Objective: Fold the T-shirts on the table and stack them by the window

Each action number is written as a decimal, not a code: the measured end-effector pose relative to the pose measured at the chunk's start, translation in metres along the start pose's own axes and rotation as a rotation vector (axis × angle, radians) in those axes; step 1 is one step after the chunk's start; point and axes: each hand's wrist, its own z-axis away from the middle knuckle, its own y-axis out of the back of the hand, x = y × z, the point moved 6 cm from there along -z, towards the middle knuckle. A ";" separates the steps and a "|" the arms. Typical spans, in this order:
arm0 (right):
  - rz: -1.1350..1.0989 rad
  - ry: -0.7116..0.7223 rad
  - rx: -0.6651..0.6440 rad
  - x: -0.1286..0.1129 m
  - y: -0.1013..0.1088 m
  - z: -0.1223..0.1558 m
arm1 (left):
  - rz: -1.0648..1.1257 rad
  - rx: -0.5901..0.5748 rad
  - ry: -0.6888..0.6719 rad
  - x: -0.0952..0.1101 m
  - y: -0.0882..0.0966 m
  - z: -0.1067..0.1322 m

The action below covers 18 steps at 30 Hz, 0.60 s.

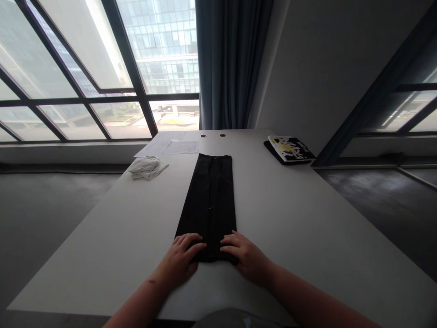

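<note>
A black garment (210, 200), folded into a long narrow strip, lies down the middle of the white table (307, 218), running away from me. My left hand (180, 259) rests flat on its near left corner, fingers stretched out towards the middle. My right hand (244, 255) lies flat on the near right corner, fingers pointing left. The fingertips of both hands nearly meet over the near end of the cloth. Neither hand grips anything.
A crumpled white cloth (147, 167) lies at the far left of the table, with sheets of paper (170, 146) behind it. A folded black item with yellow and white print (290, 149) sits at the far right. Windows and a blue curtain (228, 64) stand beyond.
</note>
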 end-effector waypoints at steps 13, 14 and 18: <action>-0.115 -0.015 0.080 0.036 0.040 0.042 | 0.048 -0.052 -0.066 -0.011 0.000 0.015; -0.108 -0.027 0.085 0.036 0.040 0.045 | 0.057 -0.071 -0.070 -0.011 0.000 0.014; -0.083 -0.072 0.115 0.038 0.042 0.053 | 0.020 -0.039 0.044 -0.023 -0.002 0.011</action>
